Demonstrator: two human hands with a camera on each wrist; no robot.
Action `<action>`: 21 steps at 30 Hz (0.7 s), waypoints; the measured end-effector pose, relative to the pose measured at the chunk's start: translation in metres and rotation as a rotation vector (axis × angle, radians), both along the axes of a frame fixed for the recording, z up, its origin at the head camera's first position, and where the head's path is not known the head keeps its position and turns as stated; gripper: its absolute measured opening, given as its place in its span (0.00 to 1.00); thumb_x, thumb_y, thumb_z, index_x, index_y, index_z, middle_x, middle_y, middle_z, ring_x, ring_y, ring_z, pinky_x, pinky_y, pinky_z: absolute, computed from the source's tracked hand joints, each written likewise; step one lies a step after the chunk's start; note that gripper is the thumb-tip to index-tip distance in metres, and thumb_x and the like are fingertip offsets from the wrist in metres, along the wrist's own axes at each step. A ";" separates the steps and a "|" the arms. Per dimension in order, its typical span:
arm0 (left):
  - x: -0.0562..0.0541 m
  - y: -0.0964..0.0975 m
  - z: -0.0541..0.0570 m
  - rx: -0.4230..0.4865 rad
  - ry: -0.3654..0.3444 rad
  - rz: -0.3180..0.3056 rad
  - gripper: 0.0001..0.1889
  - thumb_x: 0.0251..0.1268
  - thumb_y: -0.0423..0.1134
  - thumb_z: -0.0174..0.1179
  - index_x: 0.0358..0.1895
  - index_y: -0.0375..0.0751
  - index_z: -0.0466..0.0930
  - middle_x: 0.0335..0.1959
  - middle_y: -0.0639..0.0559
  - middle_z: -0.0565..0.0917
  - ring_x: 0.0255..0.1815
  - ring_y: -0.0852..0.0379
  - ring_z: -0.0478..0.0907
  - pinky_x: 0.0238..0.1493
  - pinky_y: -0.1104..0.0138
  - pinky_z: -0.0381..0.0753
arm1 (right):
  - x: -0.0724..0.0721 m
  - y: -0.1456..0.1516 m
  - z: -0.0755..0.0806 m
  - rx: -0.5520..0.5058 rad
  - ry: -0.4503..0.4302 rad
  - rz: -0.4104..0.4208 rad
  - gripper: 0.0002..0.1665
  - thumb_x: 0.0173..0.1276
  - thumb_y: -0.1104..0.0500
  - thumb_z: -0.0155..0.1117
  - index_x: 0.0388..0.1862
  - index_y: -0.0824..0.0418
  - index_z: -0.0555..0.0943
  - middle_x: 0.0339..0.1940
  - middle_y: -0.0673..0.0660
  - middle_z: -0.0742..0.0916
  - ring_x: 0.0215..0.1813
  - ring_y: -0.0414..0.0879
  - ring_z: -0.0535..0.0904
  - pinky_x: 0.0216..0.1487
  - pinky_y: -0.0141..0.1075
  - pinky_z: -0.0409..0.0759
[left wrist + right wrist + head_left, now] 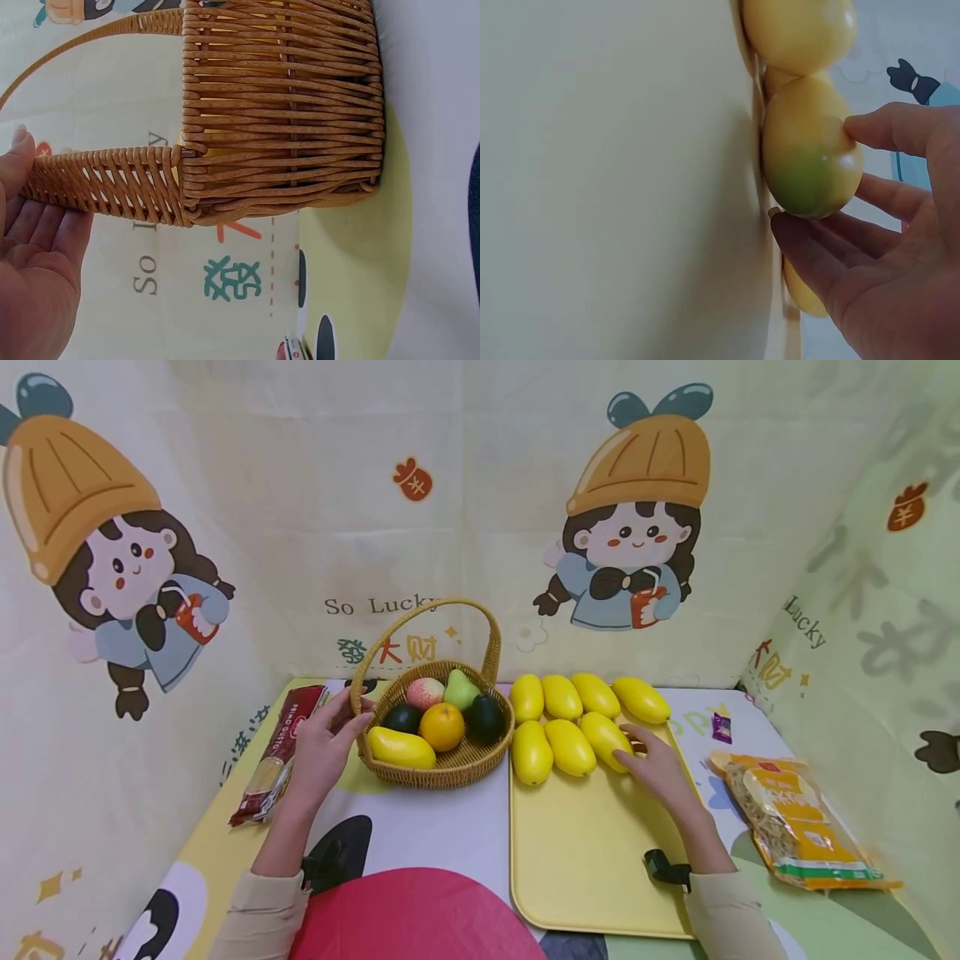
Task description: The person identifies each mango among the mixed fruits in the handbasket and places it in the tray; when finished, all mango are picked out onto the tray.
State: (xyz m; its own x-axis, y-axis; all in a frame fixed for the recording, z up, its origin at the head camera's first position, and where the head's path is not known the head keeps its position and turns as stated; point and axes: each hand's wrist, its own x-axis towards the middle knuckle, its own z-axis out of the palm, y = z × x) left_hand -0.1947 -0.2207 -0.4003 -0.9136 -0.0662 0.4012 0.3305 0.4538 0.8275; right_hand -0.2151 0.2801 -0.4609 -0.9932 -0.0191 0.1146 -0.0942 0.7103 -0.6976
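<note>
My left hand (pixel 322 752) grips the handle (pixel 112 180) of a wicker basket (pixel 442 777) near its left base, thumb on one side and fingers on the other. The basket holds an orange (pixel 442 727), a peach (pixel 425 692), a green pear (pixel 460 688), two dark avocado-like fruits and a yellow mango (pixel 401 749). My right hand (pixel 660 772) holds another yellow mango (pixel 602 739), which is greenish at the near end in the right wrist view, between thumb and fingers. This mango lies in the front row of several mangoes on a yellow tray (pixel 585 852).
A red pack of biscuits (pixel 279 752) lies left of the basket. To the right of the tray are an orange-and-clear food bag (pixel 802 822) and a small purple wrapped candy (pixel 722 727). Printed cloth walls (pixel 480 543) rise behind and on both sides.
</note>
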 end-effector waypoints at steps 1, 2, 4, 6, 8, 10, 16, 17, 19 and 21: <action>0.000 0.000 0.000 0.001 -0.003 0.001 0.23 0.70 0.50 0.60 0.67 0.55 0.74 0.51 0.51 0.85 0.55 0.58 0.82 0.52 0.81 0.80 | 0.000 0.000 0.000 -0.002 0.001 -0.001 0.33 0.71 0.52 0.63 0.70 0.66 0.70 0.64 0.71 0.79 0.64 0.66 0.75 0.66 0.59 0.74; 0.000 0.000 0.000 0.006 -0.007 0.003 0.24 0.70 0.50 0.60 0.67 0.54 0.74 0.51 0.52 0.85 0.55 0.59 0.82 0.52 0.81 0.80 | 0.000 0.000 0.000 -0.007 0.001 0.000 0.34 0.71 0.52 0.62 0.70 0.67 0.69 0.65 0.71 0.78 0.64 0.65 0.75 0.67 0.59 0.74; 0.000 0.000 0.000 0.004 -0.010 0.005 0.24 0.69 0.51 0.60 0.67 0.55 0.74 0.51 0.53 0.85 0.55 0.60 0.82 0.52 0.81 0.80 | -0.001 -0.001 0.000 -0.022 0.008 -0.002 0.34 0.72 0.52 0.62 0.71 0.67 0.69 0.65 0.71 0.78 0.65 0.65 0.74 0.67 0.59 0.73; 0.000 0.000 -0.001 0.007 -0.015 0.006 0.24 0.69 0.52 0.60 0.67 0.57 0.74 0.51 0.56 0.85 0.55 0.61 0.82 0.51 0.81 0.80 | -0.001 -0.002 0.000 -0.031 0.034 -0.001 0.33 0.72 0.53 0.62 0.71 0.68 0.69 0.66 0.71 0.77 0.66 0.65 0.73 0.67 0.59 0.72; 0.000 -0.001 -0.001 0.007 -0.016 0.006 0.24 0.69 0.52 0.60 0.67 0.57 0.74 0.51 0.56 0.84 0.55 0.60 0.82 0.51 0.81 0.80 | -0.002 -0.005 0.001 -0.037 0.074 0.000 0.33 0.72 0.54 0.61 0.71 0.68 0.69 0.67 0.71 0.76 0.66 0.66 0.72 0.68 0.61 0.71; 0.000 -0.002 -0.001 0.009 -0.021 0.007 0.24 0.69 0.52 0.60 0.67 0.59 0.73 0.51 0.57 0.84 0.55 0.60 0.82 0.51 0.81 0.80 | -0.004 -0.008 0.001 -0.027 0.140 -0.003 0.31 0.71 0.56 0.63 0.69 0.67 0.71 0.67 0.71 0.76 0.66 0.67 0.71 0.67 0.62 0.70; 0.001 -0.002 -0.001 0.026 -0.035 0.007 0.23 0.69 0.51 0.60 0.67 0.62 0.74 0.51 0.57 0.84 0.55 0.60 0.81 0.52 0.80 0.80 | -0.008 -0.025 0.003 -0.058 0.286 0.020 0.27 0.67 0.62 0.66 0.65 0.65 0.75 0.64 0.68 0.79 0.68 0.65 0.71 0.69 0.61 0.68; 0.001 -0.002 -0.001 0.028 -0.035 0.005 0.23 0.69 0.51 0.60 0.67 0.61 0.73 0.51 0.56 0.84 0.55 0.60 0.81 0.52 0.80 0.80 | -0.009 -0.028 0.004 -0.065 0.296 0.028 0.27 0.67 0.62 0.66 0.64 0.65 0.76 0.64 0.68 0.80 0.69 0.65 0.71 0.69 0.61 0.67; 0.001 -0.001 0.000 0.031 -0.031 -0.001 0.24 0.70 0.50 0.60 0.68 0.59 0.73 0.51 0.55 0.84 0.55 0.59 0.81 0.52 0.80 0.80 | -0.010 -0.034 0.006 -0.078 0.305 0.048 0.26 0.67 0.63 0.66 0.64 0.64 0.76 0.63 0.67 0.80 0.69 0.64 0.71 0.70 0.61 0.66; 0.001 0.001 0.001 0.035 -0.028 -0.006 0.24 0.70 0.48 0.60 0.68 0.55 0.73 0.52 0.53 0.84 0.55 0.58 0.81 0.52 0.80 0.80 | -0.011 -0.039 0.006 -0.092 0.315 0.069 0.25 0.67 0.63 0.66 0.63 0.64 0.77 0.63 0.66 0.80 0.69 0.63 0.71 0.71 0.60 0.65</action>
State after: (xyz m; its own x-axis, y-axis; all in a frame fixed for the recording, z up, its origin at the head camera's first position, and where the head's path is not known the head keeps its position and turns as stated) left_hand -0.1937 -0.2197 -0.3988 -0.9247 -0.0747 0.3734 0.3098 0.4222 0.8519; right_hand -0.2266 0.2411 -0.4544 -0.9054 -0.0600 0.4202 -0.3609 0.6300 -0.6877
